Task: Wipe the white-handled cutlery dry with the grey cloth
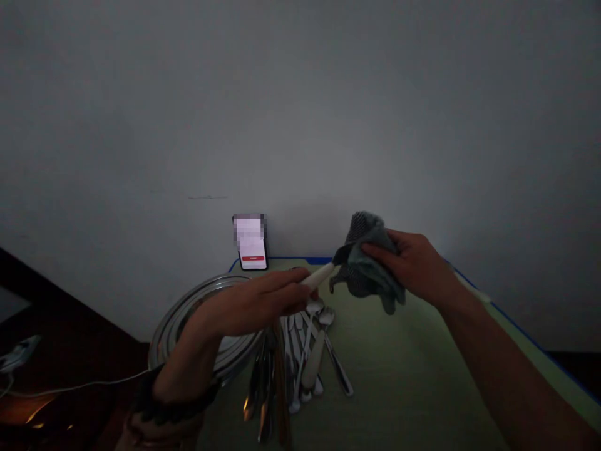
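Note:
My left hand (256,304) is closed round the pale handle of a utensil (320,275), which points right toward the cloth. Its far end is buried in a grey-green cloth (365,260), so I cannot tell what kind of utensil it is. My right hand (413,266) is closed on that cloth, wrapping it around the utensil's end. Both hands hover above the green table (413,376). Under them lies a pile of spoons and other cutlery (300,357).
A round steel tray (188,313) sits at the table's left edge, partly behind my left arm. A lit phone (252,242) leans against the grey wall at the back. A white cable (70,388) runs over the dark floor at left.

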The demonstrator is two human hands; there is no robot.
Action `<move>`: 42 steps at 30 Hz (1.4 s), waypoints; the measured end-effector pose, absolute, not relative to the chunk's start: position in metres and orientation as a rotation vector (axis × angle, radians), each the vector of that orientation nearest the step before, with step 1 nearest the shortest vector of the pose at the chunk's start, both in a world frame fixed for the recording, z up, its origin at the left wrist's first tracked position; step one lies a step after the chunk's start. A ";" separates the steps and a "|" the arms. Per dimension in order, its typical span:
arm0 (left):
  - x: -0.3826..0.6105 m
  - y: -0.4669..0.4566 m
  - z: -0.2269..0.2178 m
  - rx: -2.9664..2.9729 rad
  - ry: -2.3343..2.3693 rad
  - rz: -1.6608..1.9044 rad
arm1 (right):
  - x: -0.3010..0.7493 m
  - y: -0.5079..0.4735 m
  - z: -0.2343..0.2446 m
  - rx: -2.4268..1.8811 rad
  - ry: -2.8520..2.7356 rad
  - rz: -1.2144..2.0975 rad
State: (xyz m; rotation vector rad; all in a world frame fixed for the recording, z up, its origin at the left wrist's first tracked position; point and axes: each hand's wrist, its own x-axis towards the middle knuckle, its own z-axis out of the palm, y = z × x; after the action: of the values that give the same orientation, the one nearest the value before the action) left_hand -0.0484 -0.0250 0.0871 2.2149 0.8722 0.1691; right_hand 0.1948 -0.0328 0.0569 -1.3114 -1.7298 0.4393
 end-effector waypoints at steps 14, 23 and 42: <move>-0.024 -0.022 0.070 2.048 0.847 0.463 | 0.159 -0.021 0.041 -0.679 -0.663 1.293; -0.005 -0.028 0.060 2.273 0.943 0.370 | 0.152 -0.024 0.038 -0.664 -0.626 1.421; 0.009 -0.029 0.054 2.526 1.025 0.462 | 0.136 -0.035 0.030 -0.831 -0.743 1.037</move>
State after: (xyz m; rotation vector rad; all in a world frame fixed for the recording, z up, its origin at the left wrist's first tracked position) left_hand 0.0093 -0.0290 0.0540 2.5264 1.0247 0.4615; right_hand 0.1360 -0.0347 0.0297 -0.8310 -0.7426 1.0371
